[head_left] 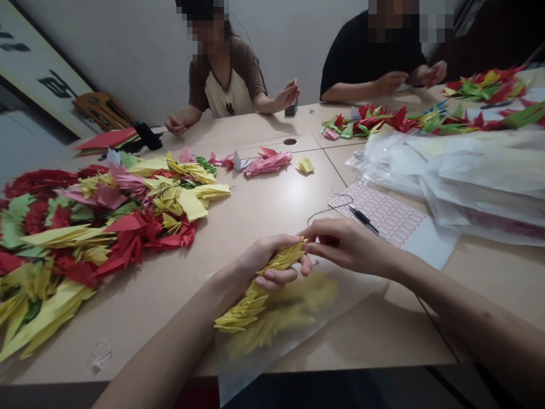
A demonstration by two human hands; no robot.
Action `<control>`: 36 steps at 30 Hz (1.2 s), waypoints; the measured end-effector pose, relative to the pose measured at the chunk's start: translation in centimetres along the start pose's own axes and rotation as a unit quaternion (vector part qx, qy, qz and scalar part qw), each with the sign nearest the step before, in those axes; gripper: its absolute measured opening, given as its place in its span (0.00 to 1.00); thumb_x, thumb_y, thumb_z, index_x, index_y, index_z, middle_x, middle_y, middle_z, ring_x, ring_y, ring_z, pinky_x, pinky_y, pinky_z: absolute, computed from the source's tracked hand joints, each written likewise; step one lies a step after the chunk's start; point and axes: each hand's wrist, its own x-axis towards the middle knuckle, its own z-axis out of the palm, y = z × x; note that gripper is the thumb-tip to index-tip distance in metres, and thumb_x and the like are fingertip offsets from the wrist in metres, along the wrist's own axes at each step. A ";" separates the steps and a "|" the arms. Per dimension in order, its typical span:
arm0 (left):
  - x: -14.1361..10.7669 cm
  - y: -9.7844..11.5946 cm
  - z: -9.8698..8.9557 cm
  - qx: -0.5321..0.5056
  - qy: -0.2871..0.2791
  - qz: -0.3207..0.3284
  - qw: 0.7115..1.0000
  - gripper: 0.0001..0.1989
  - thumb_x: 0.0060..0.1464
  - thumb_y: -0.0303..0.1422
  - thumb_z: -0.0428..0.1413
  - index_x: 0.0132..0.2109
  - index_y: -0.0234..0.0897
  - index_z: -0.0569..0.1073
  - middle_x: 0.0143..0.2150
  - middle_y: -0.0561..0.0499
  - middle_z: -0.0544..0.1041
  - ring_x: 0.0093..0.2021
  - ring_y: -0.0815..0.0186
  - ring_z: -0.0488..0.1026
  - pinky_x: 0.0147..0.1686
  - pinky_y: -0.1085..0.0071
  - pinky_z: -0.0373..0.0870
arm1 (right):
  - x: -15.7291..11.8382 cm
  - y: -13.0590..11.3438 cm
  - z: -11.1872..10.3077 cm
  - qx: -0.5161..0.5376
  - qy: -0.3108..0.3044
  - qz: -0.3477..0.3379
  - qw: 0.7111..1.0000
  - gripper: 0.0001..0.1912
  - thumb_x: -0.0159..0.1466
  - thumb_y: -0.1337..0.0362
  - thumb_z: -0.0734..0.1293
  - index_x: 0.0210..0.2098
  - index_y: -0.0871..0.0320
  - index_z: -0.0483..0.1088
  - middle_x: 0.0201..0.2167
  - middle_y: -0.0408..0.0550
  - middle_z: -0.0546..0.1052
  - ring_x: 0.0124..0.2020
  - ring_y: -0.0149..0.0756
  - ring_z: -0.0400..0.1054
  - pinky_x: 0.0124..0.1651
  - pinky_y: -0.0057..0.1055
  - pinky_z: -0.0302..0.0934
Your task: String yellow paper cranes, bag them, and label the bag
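My left hand (254, 255) is wrapped around a strand of yellow folded paper pieces (244, 309), pointed and packed tightly one against another. My right hand (343, 241) is at the strand's upper end, thumb and fingers closed together; whatever is between them is hidden. A thin dark thread (326, 213) curves on the table just beyond the right fingers. Under both hands lies a translucent plastic bag (293, 346), with more yellow folded paper (315, 292) showing blurred through it.
Heaped at left are red, yellow, green and pink folded-paper strands (123, 227). A pink strand (268, 163) and one yellow piece (305, 165) lie ahead. To the right are a label sheet (395, 221), a pen (364, 218) and plastic bags (481, 176). Two people sit across the table.
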 end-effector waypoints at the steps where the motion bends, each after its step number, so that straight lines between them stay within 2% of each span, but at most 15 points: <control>1: 0.0 0.0 0.0 -0.002 -0.001 -0.001 1.000 0.24 0.61 0.41 0.38 0.29 0.31 0.70 0.10 0.59 0.51 0.08 0.78 0.39 0.05 0.82 0.41 | 0.0 0.0 0.0 -0.004 0.000 0.005 1.000 0.12 0.64 0.62 0.63 0.37 0.62 0.75 0.21 0.43 0.71 0.20 0.25 0.60 0.25 0.24 0.52; 5: 0.0 0.0 0.2 -0.010 0.004 -0.006 1.000 0.24 0.59 0.43 0.40 0.27 0.31 0.70 0.10 0.59 0.51 0.08 0.78 0.40 0.05 0.82 0.41 | -0.3 0.1 -0.2 0.002 -0.009 0.046 0.999 0.12 0.63 0.61 0.63 0.38 0.61 0.76 0.16 0.38 0.65 0.17 0.24 0.55 0.21 0.23 0.48; 8: 0.1 -0.1 0.2 -0.011 0.029 0.012 0.999 0.23 0.60 0.42 0.41 0.27 0.31 0.69 0.11 0.59 0.52 0.08 0.79 0.41 0.06 0.84 0.42 | -0.3 0.0 -0.4 0.011 0.014 0.063 0.998 0.12 0.62 0.59 0.65 0.34 0.61 0.76 0.13 0.36 0.61 0.16 0.23 0.52 0.20 0.24 0.45; 11: 0.1 -0.2 0.2 -0.044 0.062 0.037 0.996 0.16 0.59 0.39 0.44 0.32 0.31 0.69 0.17 0.58 0.61 0.10 0.80 0.44 0.06 0.85 0.43 | -0.2 0.0 -0.9 0.015 0.049 0.072 0.996 0.12 0.61 0.59 0.65 0.28 0.60 0.74 0.13 0.36 0.60 0.16 0.23 0.50 0.19 0.25 0.44; 14: -0.1 -0.2 0.4 -0.070 0.057 0.054 0.994 0.10 0.57 0.35 0.47 0.38 0.33 0.70 0.24 0.57 0.64 0.11 0.81 0.47 0.06 0.86 0.44 | -0.1 0.5 -1.4 -0.028 0.096 0.083 0.992 0.11 0.61 0.60 0.65 0.26 0.59 0.73 0.13 0.38 0.63 0.16 0.24 0.53 0.20 0.26 0.46; 18: -0.6 0.0 0.8 -0.104 0.044 0.093 0.989 0.11 0.59 0.33 0.45 0.37 0.33 0.69 0.24 0.57 0.62 0.11 0.81 0.46 0.05 0.86 0.43 | -0.1 1.7 -2.0 -0.153 0.163 0.142 0.964 0.12 0.63 0.58 0.63 0.29 0.58 0.71 0.19 0.44 0.69 0.20 0.31 0.61 0.27 0.31 0.56; 20: -0.7 0.1 1.1 -0.154 0.084 0.157 0.972 0.12 0.61 0.31 0.42 0.36 0.33 0.69 0.23 0.57 0.61 0.11 0.80 0.46 0.05 0.86 0.43 | -0.1 1.8 -1.9 -0.185 0.209 0.133 0.951 0.10 0.62 0.58 0.63 0.35 0.59 0.71 0.29 0.51 0.74 0.29 0.38 0.67 0.34 0.37 0.61; 21: -0.6 0.2 1.3 -0.186 0.120 0.205 0.953 0.13 0.62 0.31 0.41 0.36 0.33 0.68 0.22 0.58 0.60 0.10 0.80 0.46 0.05 0.86 0.43 | 0.0 1.6 -1.7 -0.180 0.231 0.110 0.950 0.11 0.61 0.58 0.64 0.38 0.58 0.70 0.35 0.54 0.74 0.35 0.42 0.69 0.38 0.40 0.63; 23: -0.5 0.3 1.6 -0.246 0.211 0.314 0.892 0.13 0.63 0.29 0.39 0.35 0.33 0.66 0.21 0.58 0.58 0.10 0.80 0.48 0.05 0.86 0.43 | -0.1 0.7 -0.8 -0.103 0.240 0.061 0.963 0.16 0.61 0.58 0.66 0.46 0.58 0.67 0.45 0.57 0.71 0.45 0.45 0.68 0.45 0.44 0.64; 25: -0.3 0.3 1.8 -0.283 0.290 0.401 0.822 0.12 0.63 0.27 0.39 0.35 0.33 0.64 0.21 0.59 0.57 0.10 0.80 0.49 0.06 0.85 0.44 | -0.3 -0.7 0.8 0.057 0.183 0.061 0.980 0.18 0.62 0.57 0.65 0.49 0.57 0.63 0.47 0.56 0.70 0.47 0.42 0.68 0.47 0.42 0.66; 26: -0.3 0.3 1.8 -0.291 0.318 0.427 0.795 0.11 0.62 0.27 0.39 0.34 0.33 0.64 0.21 0.59 0.57 0.10 0.81 0.49 0.06 0.85 0.44 | -0.4 -1.4 1.7 0.156 0.136 0.080 0.975 0.19 0.63 0.56 0.64 0.50 0.57 0.61 0.46 0.56 0.70 0.47 0.40 0.69 0.47 0.40 0.67; 28: -0.2 0.3 1.8 -0.295 0.355 0.461 0.758 0.11 0.62 0.27 0.39 0.34 0.34 0.63 0.21 0.59 0.57 0.10 0.81 0.49 0.06 0.84 0.44 | -0.7 -2.5 3.4 0.310 0.059 0.125 0.941 0.25 0.62 0.54 0.66 0.54 0.57 0.57 0.49 0.57 0.69 0.51 0.39 0.67 0.50 0.40 0.66; 32: -0.3 0.2 1.9 -0.276 0.378 0.516 0.718 0.13 0.63 0.29 0.38 0.33 0.35 0.63 0.21 0.59 0.57 0.10 0.81 0.49 0.06 0.83 0.43 | -1.1 -3.8 5.3 0.457 -0.064 0.210 0.862 0.40 0.57 0.52 0.70 0.62 0.55 0.48 0.54 0.59 0.66 0.54 0.41 0.66 0.56 0.43 0.62; 34: -0.3 0.2 2.0 -0.257 0.370 0.538 0.712 0.14 0.63 0.31 0.38 0.33 0.35 0.64 0.21 0.58 0.57 0.11 0.80 0.49 0.06 0.83 0.43 | -0.9 -4.1 5.4 0.494 -0.100 0.235 0.831 0.44 0.56 0.49 0.71 0.63 0.57 0.48 0.48 0.56 0.71 0.51 0.41 0.68 0.55 0.43 0.61; 36: -0.4 0.1 2.1 -0.245 0.362 0.546 0.715 0.15 0.63 0.31 0.37 0.33 0.36 0.64 0.21 0.58 0.57 0.11 0.80 0.49 0.06 0.82 0.43 | -0.7 -4.2 5.3 0.536 -0.118 0.248 0.798 0.43 0.54 0.48 0.72 0.62 0.58 0.53 0.41 0.51 0.74 0.45 0.38 0.70 0.53 0.41 0.62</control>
